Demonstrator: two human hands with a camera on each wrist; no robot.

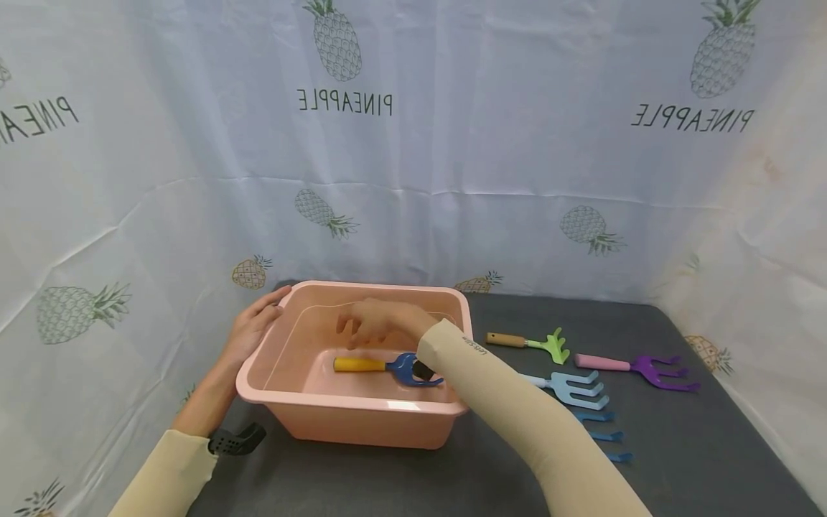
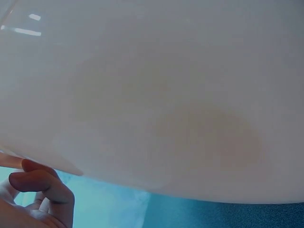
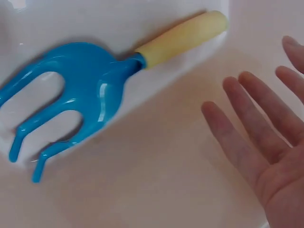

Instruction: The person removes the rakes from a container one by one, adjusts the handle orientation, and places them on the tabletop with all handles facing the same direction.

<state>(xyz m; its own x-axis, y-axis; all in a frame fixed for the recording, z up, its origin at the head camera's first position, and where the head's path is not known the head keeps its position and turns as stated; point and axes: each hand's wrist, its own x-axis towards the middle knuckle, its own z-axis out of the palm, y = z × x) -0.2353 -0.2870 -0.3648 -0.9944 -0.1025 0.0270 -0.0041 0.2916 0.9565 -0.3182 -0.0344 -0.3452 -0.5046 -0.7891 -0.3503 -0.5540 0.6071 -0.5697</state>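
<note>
A pink plastic basin (image 1: 358, 424) stands on the dark table. My left hand (image 1: 248, 336) grips its left rim; in the left wrist view the fingers (image 2: 42, 183) bend at the rim beside the basin's outer wall (image 2: 142, 95). Inside, a blue hand rake (image 3: 90, 90) with a yellow handle (image 3: 185, 38) lies on the bottom. Over the basin, my right hand (image 1: 377, 319) hovers above that rake, fingers spread and holding nothing. My right wrist partly covers the rake's tines in the head view.
Right of the basin lie a green hand rake (image 1: 552, 346) with a wooden handle, a purple one (image 1: 655, 370) with a pink handle, and a light blue one (image 1: 571, 388). Blue tines (image 1: 604, 436) show beside my right sleeve. A pineapple-print cloth (image 1: 413, 143) hangs behind the table.
</note>
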